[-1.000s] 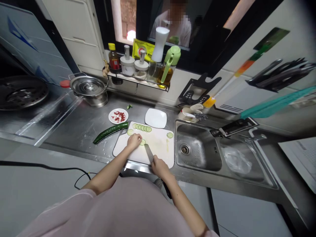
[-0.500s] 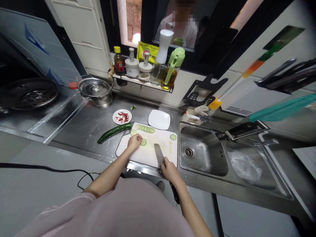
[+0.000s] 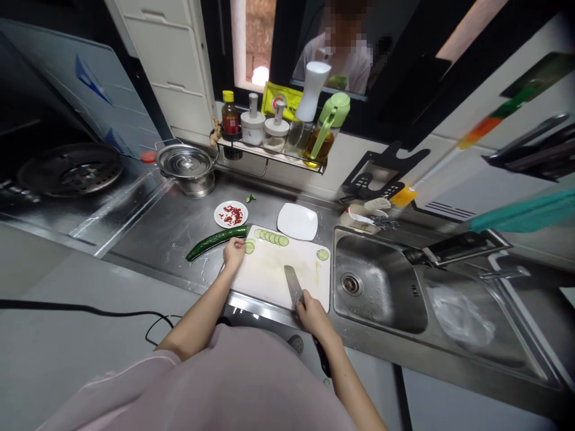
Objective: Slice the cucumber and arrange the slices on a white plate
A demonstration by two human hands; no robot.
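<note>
My left hand [image 3: 234, 252] is at the left edge of the white cutting board [image 3: 269, 278], its fingertips pinched on a cucumber slice [image 3: 250, 246]. Another slice seems to lie partly under that one. In my right hand [image 3: 313, 312] is a kitchen knife [image 3: 293, 282], its blade resting low over the board and pointing away from me. An overlapping row of cucumber slices [image 3: 271, 237] runs along the board's far edge, and a separate piece [image 3: 322, 255] sits at the right corner. The long dark green cucumber [image 3: 216, 242] lies left of the board.
Behind the board stand a plate of chopped red pieces [image 3: 230, 214] and a white square plate [image 3: 297, 221]. A steel sink [image 3: 380, 287] adjoins on the right. A lidded steel pot [image 3: 193, 173] is at the back left, near a rack [image 3: 269, 157] of seasonings.
My left hand has moved left and away from me with the slice, from mid-board to the slice at the left edge. The knife stays nearly in place. The view has shifted slightly.
</note>
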